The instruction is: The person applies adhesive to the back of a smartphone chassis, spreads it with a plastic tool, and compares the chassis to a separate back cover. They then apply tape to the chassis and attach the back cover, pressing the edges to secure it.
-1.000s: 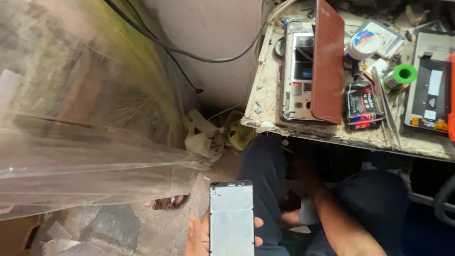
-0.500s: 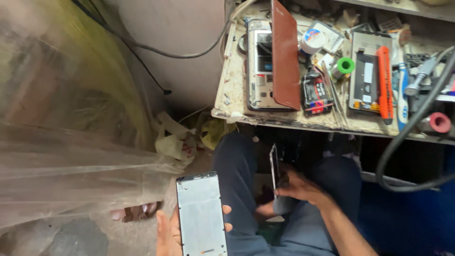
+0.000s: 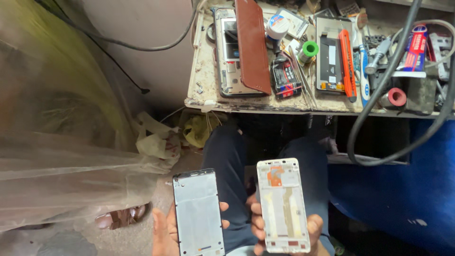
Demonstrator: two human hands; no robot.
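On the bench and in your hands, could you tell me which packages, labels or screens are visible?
Tube: bench, far right; red, white and blue printed pack.
Battery: bench centre; black, red label.
Round tin: bench; white-blue lid label.
Hands: left hand and right hand hold bare phone frames; no lit screen.

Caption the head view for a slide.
Left hand holds a silver phone frame, right hand a white phone frame, below a cluttered workbench.
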